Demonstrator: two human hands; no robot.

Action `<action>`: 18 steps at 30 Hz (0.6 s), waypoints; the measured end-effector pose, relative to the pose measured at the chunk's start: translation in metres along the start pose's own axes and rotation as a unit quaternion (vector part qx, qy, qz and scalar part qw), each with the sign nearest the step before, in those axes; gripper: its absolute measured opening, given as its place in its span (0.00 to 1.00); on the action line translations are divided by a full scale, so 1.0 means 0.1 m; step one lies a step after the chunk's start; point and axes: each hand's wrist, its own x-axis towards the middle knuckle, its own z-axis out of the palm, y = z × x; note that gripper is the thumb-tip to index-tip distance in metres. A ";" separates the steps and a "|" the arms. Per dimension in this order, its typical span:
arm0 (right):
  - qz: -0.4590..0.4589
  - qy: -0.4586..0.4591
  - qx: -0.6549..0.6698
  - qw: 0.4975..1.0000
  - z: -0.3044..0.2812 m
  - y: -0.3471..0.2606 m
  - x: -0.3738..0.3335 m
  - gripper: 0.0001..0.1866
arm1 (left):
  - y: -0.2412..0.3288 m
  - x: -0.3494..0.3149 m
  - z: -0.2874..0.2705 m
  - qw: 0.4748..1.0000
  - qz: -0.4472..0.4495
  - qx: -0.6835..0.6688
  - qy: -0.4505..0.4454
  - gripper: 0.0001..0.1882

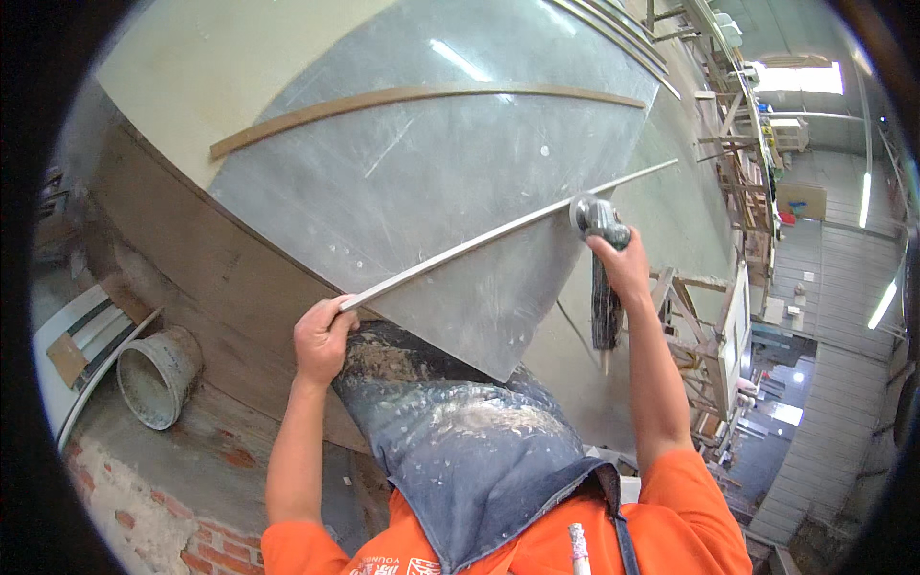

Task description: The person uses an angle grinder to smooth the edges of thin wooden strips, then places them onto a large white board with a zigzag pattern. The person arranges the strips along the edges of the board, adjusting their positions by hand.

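My left hand (323, 337) is closed on the near end of a long, thin, pale strip (498, 230). The strip runs slantwise over a grey, dusty sheet (412, 206), its far end pointing up and to the right. My right hand (625, 264) grips an angle grinder (604, 224) by its head. Its round disc end sits against or just beside the strip, right of the middle; exact contact I cannot tell. The grinder's dark body hangs below my hand. A brown curved strip (422, 93) lies farther off on the sheet.
The sheet's pointed near corner reaches my stained dark apron (479, 412). Several thin strips (613, 34) lie at the sheet's far edge. A dirty bucket (158, 379) stands at left, near exposed brick (216, 541). Wooden frames (704, 331) stand at right.
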 end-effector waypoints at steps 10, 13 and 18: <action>-0.001 -0.171 0.151 0.974 0.05 -0.05 -1.11 0.45 | 0.12 -0.96 -1.96 0.956 -0.292 -0.007 0.029 0.20; -0.034 -0.216 0.158 0.963 0.05 -0.11 -1.22 0.46 | 0.48 -0.81 -1.90 0.931 -0.135 0.339 -0.024 0.28; -0.109 -0.219 0.116 0.963 0.14 -0.20 -1.35 0.45 | 0.83 -0.14 -0.77 0.874 -0.013 0.419 -0.246 0.27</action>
